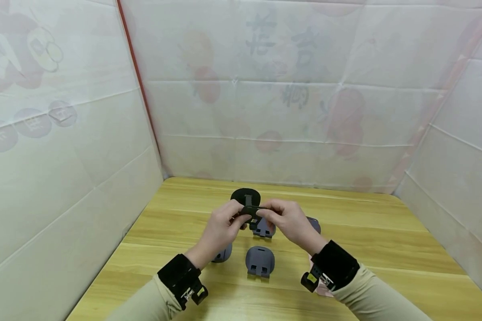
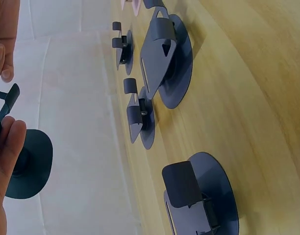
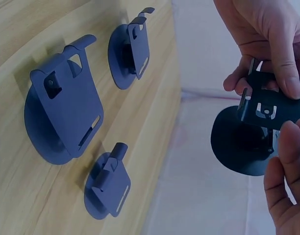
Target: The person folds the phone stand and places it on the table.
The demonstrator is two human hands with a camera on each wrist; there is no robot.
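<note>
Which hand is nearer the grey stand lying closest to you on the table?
Left. The left hand holds the black stand up left of the grey stand, its wrist close beside it. The right hand holds the same piece, farther up right.

Grey stand [image 1: 223, 254] largely behind left wrist; another [image 1: 314, 224] mostly behind right hand [image 1: 290, 221].

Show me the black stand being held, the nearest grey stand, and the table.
black stand [image 1: 247, 196], head view, round base.
nearest grey stand [image 1: 259, 259], head view, back plate.
table [image 1: 385, 249], head view, bare wood.
</note>
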